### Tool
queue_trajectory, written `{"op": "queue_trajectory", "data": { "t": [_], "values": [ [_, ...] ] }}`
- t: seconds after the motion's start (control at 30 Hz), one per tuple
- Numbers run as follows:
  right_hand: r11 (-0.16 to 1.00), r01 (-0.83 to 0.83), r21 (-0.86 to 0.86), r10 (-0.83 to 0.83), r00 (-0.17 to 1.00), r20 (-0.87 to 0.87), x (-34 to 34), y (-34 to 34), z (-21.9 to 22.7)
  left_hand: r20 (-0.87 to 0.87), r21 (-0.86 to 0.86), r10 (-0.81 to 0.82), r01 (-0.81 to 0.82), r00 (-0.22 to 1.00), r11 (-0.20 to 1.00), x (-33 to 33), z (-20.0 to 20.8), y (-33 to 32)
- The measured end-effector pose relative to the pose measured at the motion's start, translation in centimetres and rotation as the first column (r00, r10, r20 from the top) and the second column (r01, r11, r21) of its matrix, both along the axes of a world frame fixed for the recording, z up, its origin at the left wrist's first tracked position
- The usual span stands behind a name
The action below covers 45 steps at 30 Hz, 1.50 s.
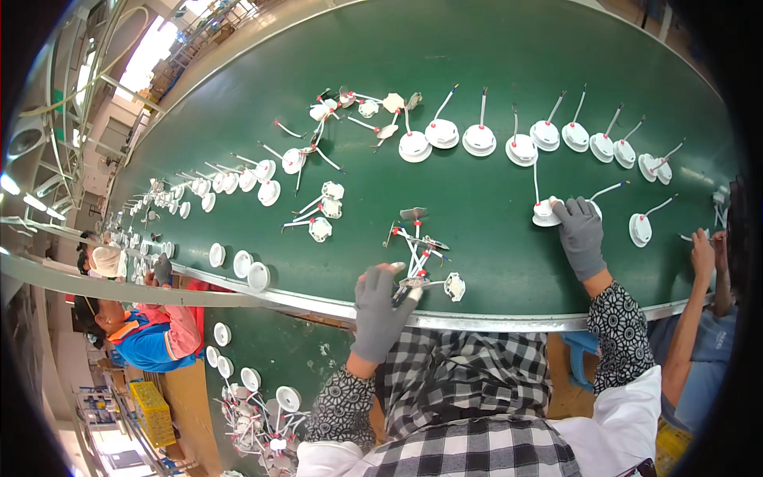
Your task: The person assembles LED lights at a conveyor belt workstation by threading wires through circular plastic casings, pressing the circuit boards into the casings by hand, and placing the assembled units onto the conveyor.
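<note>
My right hand [581, 237], in a grey glove, has its fingers closed at the edge of a white round lamp [544, 215] with a wire standing up from it. Another white round lamp [598, 210] is partly hidden behind that hand. My left hand [377, 316], gloved in grey with pale fingertips, is at the table's near edge with thumb and fingers apart. Just beyond its fingertips lies a tangled cluster of small wired plates [418, 248] with red and white leads. One white-faced wired plate [454, 287] sits at the cluster's right side.
The green table [477, 71] has a metal near edge [493, 322]. White lamps [479, 141] stand in a curved row beyond my hands. Loose wired plates [330, 203] and white rings [258, 276] lie leftward. A person in blue [155, 338] works at left; another person's hand [702, 253] is at right.
</note>
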State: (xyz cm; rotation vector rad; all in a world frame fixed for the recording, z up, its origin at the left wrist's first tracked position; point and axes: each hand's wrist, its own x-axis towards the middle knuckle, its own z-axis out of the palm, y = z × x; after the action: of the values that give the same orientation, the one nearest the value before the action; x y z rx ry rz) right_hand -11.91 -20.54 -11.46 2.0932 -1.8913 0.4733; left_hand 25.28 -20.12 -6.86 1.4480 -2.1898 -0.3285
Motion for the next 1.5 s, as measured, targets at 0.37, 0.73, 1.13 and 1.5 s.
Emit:
{"op": "queue_trajectory", "data": {
  "t": [0.37, 0.73, 1.13, 1.5],
  "values": [
    [0.998, 0.02, 0.059, -0.04, 0.932, 0.361, 5.8, 5.5, 3.3, 0.21, -0.121, 0.053, -0.028, 0.976, 0.992, 0.4, -0.4, -8.1],
    [0.931, -0.35, 0.104, 0.125, 0.573, 0.81, 13.1, 4.2, 5.6, -0.14, -0.316, 0.316, -0.345, 0.938, 0.884, 4.4, 1.3, -8.3],
    [0.575, -0.814, -0.085, -0.463, -0.409, 0.787, 19.5, 2.2, 4.5, 0.258, -0.571, -0.336, 0.423, 0.906, 0.703, 2.0, 3.7, 2.7],
    [0.37, -0.847, 0.382, -0.019, 0.404, 0.914, 13.8, 3.8, 9.8, 0.168, -0.208, -0.179, 0.212, 0.969, 0.955, 2.3, 8.4, 1.9]
  ]
}}
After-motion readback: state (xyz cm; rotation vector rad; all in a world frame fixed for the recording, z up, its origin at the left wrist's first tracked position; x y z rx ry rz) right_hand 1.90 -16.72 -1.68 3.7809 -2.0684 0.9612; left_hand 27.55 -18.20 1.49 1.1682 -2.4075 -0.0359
